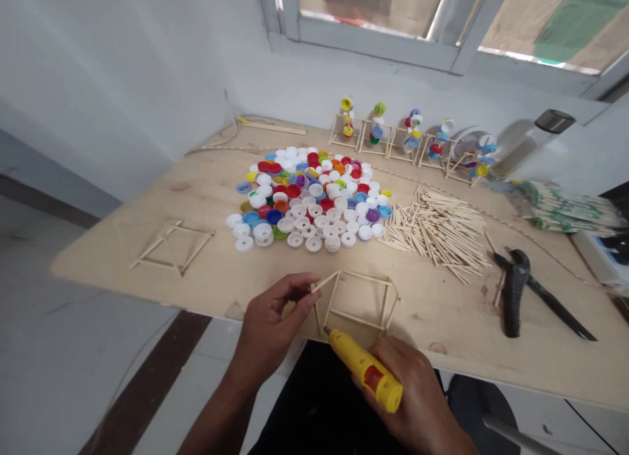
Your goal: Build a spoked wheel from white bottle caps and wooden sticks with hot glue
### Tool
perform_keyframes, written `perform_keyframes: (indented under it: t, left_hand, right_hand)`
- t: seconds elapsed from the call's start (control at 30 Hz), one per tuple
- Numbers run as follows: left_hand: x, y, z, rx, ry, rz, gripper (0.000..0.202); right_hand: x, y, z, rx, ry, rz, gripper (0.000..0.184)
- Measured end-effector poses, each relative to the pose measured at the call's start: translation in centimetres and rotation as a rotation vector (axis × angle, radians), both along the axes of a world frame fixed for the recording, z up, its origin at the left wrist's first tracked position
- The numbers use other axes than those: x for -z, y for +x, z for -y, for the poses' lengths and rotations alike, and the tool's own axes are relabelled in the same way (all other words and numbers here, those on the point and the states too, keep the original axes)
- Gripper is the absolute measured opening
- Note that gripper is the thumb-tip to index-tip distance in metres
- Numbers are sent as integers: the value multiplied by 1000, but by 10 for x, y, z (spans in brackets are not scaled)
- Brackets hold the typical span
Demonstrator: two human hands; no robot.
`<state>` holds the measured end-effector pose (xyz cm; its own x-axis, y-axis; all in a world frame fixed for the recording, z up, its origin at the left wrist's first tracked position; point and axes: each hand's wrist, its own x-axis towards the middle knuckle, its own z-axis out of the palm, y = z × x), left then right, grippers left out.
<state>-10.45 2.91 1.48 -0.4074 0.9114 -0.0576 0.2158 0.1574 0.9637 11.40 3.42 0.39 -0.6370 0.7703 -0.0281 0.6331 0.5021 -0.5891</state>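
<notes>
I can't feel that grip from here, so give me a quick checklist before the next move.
1. Right hand gripping the yellow glue gun: ok.
2. Left hand pinching a stick at the frame: ok.
3. Left hand clear of the nozzle: ok, a gap shows.
4. Nozzle touching the frame's near-left corner: cannot tell; it is right beside it.
5. Glue gun hot: cannot tell.
6. Black tool clear of both hands: ok, it lies off to the right.
</notes>
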Motion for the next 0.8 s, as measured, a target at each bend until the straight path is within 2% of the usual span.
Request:
perform_keyframes:
  t: [0.53,0.8]
  left_hand:
    - [2,-1,0,28,11,-27,23]
    - [1,0,-1,26,7,-36,25]
  right_hand:
    - [-4,-4,0,18,45,6,13]
    - [1,-2,0,5,53,11,15]
